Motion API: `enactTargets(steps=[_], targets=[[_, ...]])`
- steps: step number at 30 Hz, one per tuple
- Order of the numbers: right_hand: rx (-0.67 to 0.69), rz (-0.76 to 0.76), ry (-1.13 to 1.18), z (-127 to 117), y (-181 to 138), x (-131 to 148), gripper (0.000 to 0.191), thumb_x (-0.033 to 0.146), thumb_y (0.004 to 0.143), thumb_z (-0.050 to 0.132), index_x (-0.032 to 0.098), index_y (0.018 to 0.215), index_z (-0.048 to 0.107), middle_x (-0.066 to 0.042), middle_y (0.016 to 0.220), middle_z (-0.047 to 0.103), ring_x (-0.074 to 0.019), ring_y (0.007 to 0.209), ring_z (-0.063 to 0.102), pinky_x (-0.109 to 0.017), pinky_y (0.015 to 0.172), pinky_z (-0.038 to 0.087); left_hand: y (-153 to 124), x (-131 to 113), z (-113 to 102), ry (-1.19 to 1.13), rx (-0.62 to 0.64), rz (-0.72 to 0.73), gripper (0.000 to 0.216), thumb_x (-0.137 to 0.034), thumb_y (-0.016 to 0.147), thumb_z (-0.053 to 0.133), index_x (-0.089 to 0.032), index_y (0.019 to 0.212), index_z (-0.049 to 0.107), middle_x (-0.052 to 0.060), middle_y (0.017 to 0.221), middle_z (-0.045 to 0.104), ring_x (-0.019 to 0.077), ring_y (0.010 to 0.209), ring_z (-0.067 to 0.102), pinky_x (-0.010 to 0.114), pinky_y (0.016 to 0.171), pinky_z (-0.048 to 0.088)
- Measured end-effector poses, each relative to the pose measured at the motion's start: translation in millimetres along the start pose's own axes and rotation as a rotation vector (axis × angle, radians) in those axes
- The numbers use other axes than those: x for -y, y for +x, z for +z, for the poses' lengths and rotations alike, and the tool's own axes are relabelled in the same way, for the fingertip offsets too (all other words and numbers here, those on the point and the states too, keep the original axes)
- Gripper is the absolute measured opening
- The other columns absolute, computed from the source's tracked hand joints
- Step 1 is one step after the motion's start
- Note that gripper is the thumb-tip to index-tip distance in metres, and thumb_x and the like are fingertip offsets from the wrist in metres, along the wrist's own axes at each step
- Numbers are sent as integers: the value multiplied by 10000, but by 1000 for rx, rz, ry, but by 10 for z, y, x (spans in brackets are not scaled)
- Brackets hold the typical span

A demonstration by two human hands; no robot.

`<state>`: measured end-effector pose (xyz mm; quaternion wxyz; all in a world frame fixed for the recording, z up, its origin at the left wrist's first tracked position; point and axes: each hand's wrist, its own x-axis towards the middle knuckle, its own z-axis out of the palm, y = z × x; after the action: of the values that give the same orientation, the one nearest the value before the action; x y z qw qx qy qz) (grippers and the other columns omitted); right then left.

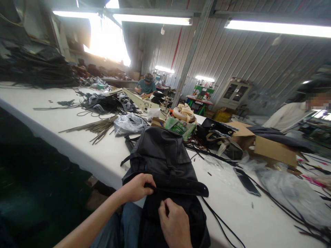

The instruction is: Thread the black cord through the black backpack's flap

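A black leather backpack (165, 148) lies on the white table, its lower part hanging over the near edge toward my lap. Across its middle runs a dark strip-like flap (181, 186) with a small hole at its right end. My left hand (141, 187) pinches the edge of this flap between thumb and fingers. Lower down, my right hand (174, 220) is closed with its fingertips gripping the black material of the bag. Exactly what lies between the right fingertips is hidden.
Straps (95, 125), a plastic bag (129, 124) and a green-white box of tape rolls (181, 122) stand beyond the backpack. A phone (247, 182), cardboard box (271, 150) and clear plastic (292, 189) lie rightward. Two people (147, 85) are in the background.
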<state>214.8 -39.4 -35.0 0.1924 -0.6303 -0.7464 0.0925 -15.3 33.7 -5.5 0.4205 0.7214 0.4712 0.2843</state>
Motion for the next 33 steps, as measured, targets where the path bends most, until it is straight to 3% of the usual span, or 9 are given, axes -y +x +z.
enactTargets(steps=[22,25,27,31,33], targets=[[29,8,-28,-7,19,76,388,297,1163,460,258,854,692,-25,800,831,-228,749,841,-368,626,301,-82,-132,-9,11,14,2,264,-128,743,746,-228,950,876,9,995,757,213,986,713,313,916,506],[43,1,-26,20,46,106,341,264,1160,499,260,899,717,-18,838,846,-214,769,840,-346,630,326,-94,-193,-46,36,62,-15,183,-272,867,759,-235,987,891,9,977,805,215,943,730,303,861,517],[51,-3,-29,42,55,117,309,250,1156,523,263,928,731,-16,871,856,-212,791,842,-335,637,334,-78,-220,-39,65,66,-52,258,-335,970,661,-222,937,890,17,875,817,218,852,730,316,784,505],[72,17,-37,52,64,128,309,257,1161,543,255,923,741,-26,888,857,-232,807,846,-342,631,311,11,-238,103,150,-25,-149,205,-245,892,691,-211,853,889,48,808,836,240,805,742,350,755,458],[83,25,-35,38,75,137,304,244,1159,544,251,933,746,-29,895,858,-237,818,850,-344,633,310,67,-245,227,189,-110,-214,155,-292,854,762,-212,832,894,76,806,843,269,805,751,375,743,432]])
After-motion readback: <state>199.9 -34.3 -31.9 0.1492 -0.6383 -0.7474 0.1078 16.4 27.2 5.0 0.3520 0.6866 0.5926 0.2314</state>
